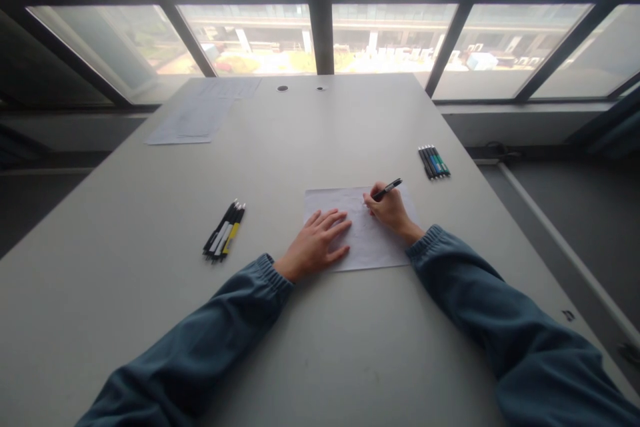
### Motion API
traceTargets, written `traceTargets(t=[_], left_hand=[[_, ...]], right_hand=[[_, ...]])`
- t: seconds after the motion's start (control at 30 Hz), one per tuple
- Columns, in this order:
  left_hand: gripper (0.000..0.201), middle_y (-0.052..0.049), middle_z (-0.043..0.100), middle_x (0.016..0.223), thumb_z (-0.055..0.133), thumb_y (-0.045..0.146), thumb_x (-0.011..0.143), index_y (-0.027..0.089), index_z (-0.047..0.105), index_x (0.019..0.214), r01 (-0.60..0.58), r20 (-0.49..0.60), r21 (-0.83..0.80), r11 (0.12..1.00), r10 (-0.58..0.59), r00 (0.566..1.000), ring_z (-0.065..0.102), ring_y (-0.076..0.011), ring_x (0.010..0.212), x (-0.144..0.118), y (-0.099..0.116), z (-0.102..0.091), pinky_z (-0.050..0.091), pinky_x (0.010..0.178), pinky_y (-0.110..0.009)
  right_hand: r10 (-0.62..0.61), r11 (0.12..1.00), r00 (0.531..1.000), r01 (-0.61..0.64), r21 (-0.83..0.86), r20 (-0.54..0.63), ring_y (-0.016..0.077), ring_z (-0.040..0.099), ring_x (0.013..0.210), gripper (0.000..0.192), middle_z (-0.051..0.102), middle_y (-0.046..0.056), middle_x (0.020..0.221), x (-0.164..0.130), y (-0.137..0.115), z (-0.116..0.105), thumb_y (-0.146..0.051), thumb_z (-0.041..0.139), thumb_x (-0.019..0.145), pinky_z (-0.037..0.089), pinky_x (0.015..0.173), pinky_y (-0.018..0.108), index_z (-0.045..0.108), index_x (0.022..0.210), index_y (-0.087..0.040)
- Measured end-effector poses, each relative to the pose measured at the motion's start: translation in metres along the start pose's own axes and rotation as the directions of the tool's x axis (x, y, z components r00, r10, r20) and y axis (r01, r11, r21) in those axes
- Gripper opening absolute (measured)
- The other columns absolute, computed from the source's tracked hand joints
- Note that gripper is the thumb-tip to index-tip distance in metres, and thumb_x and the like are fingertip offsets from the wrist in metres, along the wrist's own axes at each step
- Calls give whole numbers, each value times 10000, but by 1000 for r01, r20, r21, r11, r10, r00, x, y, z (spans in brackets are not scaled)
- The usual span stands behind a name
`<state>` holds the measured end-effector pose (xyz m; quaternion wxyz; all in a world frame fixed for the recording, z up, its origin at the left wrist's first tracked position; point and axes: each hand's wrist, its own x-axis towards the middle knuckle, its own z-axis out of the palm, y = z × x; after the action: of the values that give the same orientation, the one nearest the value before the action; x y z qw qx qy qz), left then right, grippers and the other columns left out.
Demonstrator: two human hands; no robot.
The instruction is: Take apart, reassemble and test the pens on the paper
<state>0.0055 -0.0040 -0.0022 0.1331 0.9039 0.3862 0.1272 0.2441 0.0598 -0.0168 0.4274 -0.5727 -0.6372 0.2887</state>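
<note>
A sheet of white paper [370,247] lies on the table in front of me, bearing faint marks too pale to read. My left hand [317,240] rests flat on the paper's left side with its fingers spread. In my right hand [393,210] is a black pen [387,189], pinched between thumb and fingers. Its tip points down at the upper right part of the sheet, and the fingers partly hide it. Both forearms come in from the bottom in blue-grey sleeves.
Left of the paper lies a bunch of pens [224,231], black, white and yellow. A row of several pens [434,162] with blue and green parts sits near the right edge. More paper sheets [193,117] cover the far left of the white table [320,147]. Windows stand behind.
</note>
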Motion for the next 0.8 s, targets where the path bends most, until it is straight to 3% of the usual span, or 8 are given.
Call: traceTargets(t=[0.8], left_hand=[[545, -88, 466, 1542, 568, 462, 941, 280, 503, 1451, 0, -9, -2, 1000, 0, 1000, 377, -295, 1470, 1, -1, 1, 241, 1249, -549]], right_hand=[[-20, 1000, 1000, 20, -5, 4, 158, 578, 444, 207, 579, -30, 484, 1, 1, 1, -323, 657, 822, 422, 516, 271, 528, 687, -233]])
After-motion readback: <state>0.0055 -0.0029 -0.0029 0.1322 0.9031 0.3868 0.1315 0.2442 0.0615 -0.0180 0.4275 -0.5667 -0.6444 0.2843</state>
